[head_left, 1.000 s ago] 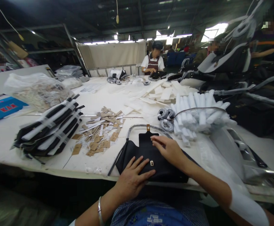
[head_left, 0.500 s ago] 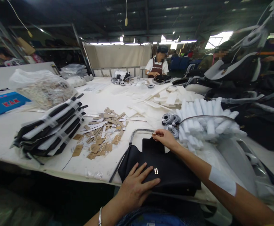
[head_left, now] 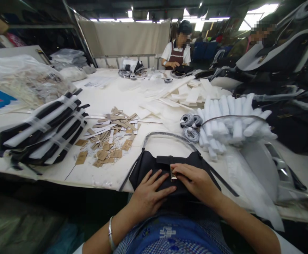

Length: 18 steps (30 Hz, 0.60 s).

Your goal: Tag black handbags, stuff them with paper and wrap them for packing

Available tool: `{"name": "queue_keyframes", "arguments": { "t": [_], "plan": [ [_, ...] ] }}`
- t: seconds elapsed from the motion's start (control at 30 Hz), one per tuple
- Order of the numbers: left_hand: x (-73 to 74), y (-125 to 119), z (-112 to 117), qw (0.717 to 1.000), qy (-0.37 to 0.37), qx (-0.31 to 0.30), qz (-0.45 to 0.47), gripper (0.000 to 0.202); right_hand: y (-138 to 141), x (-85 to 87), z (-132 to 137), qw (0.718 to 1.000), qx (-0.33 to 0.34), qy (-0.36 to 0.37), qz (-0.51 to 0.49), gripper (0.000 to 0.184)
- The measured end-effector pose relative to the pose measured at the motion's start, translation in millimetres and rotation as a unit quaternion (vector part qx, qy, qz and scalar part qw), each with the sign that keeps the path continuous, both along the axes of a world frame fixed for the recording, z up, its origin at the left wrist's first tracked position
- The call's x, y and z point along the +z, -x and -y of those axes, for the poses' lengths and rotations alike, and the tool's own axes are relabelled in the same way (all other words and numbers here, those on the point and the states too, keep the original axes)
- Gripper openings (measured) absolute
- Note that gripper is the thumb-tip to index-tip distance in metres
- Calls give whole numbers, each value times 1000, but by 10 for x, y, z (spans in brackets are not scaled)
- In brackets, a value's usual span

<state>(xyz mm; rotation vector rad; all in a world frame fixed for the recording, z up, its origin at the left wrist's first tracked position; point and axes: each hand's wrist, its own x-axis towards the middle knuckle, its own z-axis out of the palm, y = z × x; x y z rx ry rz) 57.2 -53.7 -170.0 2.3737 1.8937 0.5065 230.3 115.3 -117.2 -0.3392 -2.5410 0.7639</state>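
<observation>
A black handbag (head_left: pixel 139 173) lies at the table's near edge, its wrapped handle (head_left: pixel 167 135) arching away from me. My left hand (head_left: pixel 152 195) rests flat on the bag's front with the fingers spread. The bag's flap (head_left: pixel 163 159) is folded down toward me. At the flap's end, the fingers of my right hand (head_left: pixel 195 181) pinch a gold-coloured metal clasp (head_left: pixel 173 173), just over the lock fitting on the bag's front. Part of the clasp is hidden behind my fingers.
Paper tags (head_left: pixel 111 151) lie heaped left of the bag, beside stacked black straps with white wrapping (head_left: pixel 45 130). White padding rolls (head_left: pixel 233 120) and coiled straps (head_left: pixel 191 134) sit to the right. Across the table a co-worker (head_left: pixel 177 53) handles a black item.
My right hand has brought the flap down from its raised position onto the bag's front. My left hand stays on the bag. The view has tilted down and shifted.
</observation>
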Motion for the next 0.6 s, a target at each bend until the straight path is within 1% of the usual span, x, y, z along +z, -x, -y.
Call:
{"name": "queue_keyframes", "arguments": {
  "t": [0.1, 0.2, 0.27, 0.37, 0.43, 0.47, 0.53, 0.6],
  "plan": [
    [14, -9, -5, 1000, 11, -1, -2, 54, -89, -108, 33, 999, 0, -24, 21, 25],
    [22, -27, -5, 1000, 7, -2, -10, 54, -144, -178, 54, 999, 8, -21, 31, 28],
    [18, -39, -4, 1000, -5, 1, -25, 58, -138, -159, 42, 1000, -6, 0, 27, 27],
    [-2, -46, -9, 998, -36, 4, -55, 66, -52, -21, -84, 997, -42, 54, 22, 26],
    [-27, -41, -16, 995, -61, -2, -77, 69, 43, 106, -283, 996, -48, 74, 23, 27],
    [-47, -34, -21, 993, -73, -5, -90, 70, 100, 164, -424, 996, -55, 66, 26, 28],
    [-108, -12, -36, 988, -100, -8, -114, 69, 237, 250, -781, 995, -90, 22, 39, 29],
    [-193, 27, -59, 982, -140, -7, -126, 65, 421, 284, -1203, 987, -144, -32, 66, 26]
  ]
}}
